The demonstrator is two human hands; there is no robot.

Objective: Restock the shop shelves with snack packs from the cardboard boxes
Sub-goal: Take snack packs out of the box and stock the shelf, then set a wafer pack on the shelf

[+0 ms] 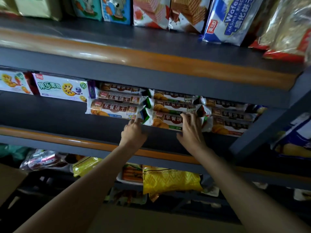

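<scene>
Long white biscuit packs lie stacked in three piles on the middle shelf (101, 121). The bottom green-ended pack (166, 121) of the middle pile lies at the shelf's front. My left hand (134, 133) touches that pack's left end with its fingertips. My right hand (191, 130) rests on the pack's right part, fingers spread over it. A blue-ended pile (112, 108) sits to the left and a red-ended pile (227, 118) to the right. A cardboard box corner (8, 180) shows at the lower left.
Flat cookie boxes (62, 89) stand left on the same shelf. The upper shelf holds wafer packs (168, 12) and a blue wafer bag (232, 21). The lower shelf has yellow bags (170, 182) and trays. A grey upright post (269, 125) stands right.
</scene>
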